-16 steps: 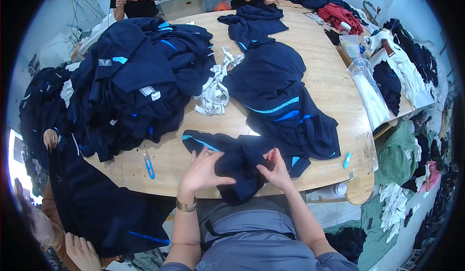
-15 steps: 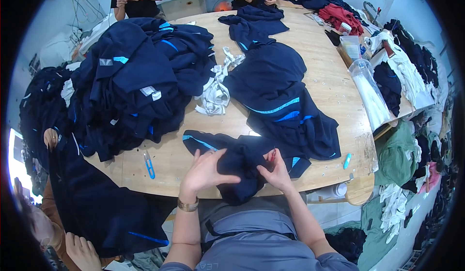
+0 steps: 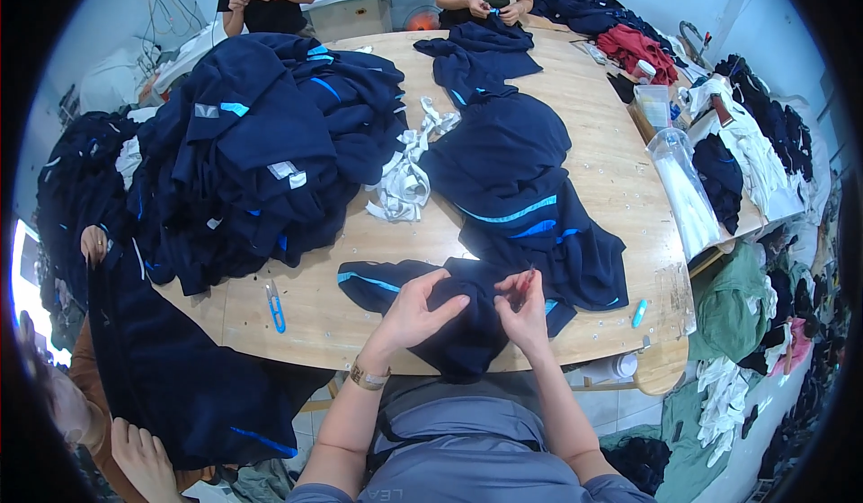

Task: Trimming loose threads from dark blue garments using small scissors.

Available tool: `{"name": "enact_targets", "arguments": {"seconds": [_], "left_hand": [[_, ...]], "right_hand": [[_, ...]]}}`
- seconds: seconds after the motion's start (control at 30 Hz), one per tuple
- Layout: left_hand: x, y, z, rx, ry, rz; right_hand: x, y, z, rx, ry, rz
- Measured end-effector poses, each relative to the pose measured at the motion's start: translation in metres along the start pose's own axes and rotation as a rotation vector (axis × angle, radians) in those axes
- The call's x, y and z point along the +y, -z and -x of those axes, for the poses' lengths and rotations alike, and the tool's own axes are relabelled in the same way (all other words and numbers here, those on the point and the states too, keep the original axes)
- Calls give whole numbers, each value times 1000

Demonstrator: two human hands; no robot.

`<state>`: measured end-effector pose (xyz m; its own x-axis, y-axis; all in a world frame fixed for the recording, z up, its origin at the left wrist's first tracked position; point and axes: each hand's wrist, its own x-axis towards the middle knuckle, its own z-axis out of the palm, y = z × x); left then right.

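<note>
A navy garment [image 3: 467,341] with a light blue trim strip lies bunched at the table's near edge, partly hanging over it. My left hand [image 3: 415,314] rests against its left side, thumb and fingers apart with dark cloth showing between them. On the right, my right hand [image 3: 523,319] is closed around a small red tool [image 3: 529,278], mostly hidden by the fingers; its exact kind cannot be made out. Just beyond, another navy garment [image 3: 503,143] with light blue trim stretches along the table.
A big heap of navy garments [image 3: 261,143] fills the table's left, beside white strips [image 3: 402,184]. Blue snips [image 3: 275,308] and a light blue cutter-like tool [image 3: 639,314] lie near the edge. At left, a co-worker's hand [image 3: 144,458] holds navy cloth; two people work opposite.
My left hand has moved right, closer to my right hand. My right hand has turned slightly upward and shifted right. The garment's bunched part has slid a little to the right.
</note>
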<state>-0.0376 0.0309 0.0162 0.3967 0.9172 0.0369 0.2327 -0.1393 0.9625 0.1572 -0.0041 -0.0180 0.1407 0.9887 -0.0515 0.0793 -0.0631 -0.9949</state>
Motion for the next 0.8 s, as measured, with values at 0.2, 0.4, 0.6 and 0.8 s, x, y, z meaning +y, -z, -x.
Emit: {"name": "enact_targets", "arguments": {"seconds": [0.2, 0.4, 0.6, 0.8], "left_hand": [[30, 5, 5, -31, 25, 25], [37, 3, 4, -9, 37, 9], [34, 7, 4, -40, 10, -44], [38, 6, 5, -51, -48, -77]], "right_hand": [[-39, -7, 4, -95, 252, -256], [-60, -1, 9, -115, 391, 288], [-72, 5, 12, -231, 518, 718], [-77, 4, 9, -231, 580, 768]]}}
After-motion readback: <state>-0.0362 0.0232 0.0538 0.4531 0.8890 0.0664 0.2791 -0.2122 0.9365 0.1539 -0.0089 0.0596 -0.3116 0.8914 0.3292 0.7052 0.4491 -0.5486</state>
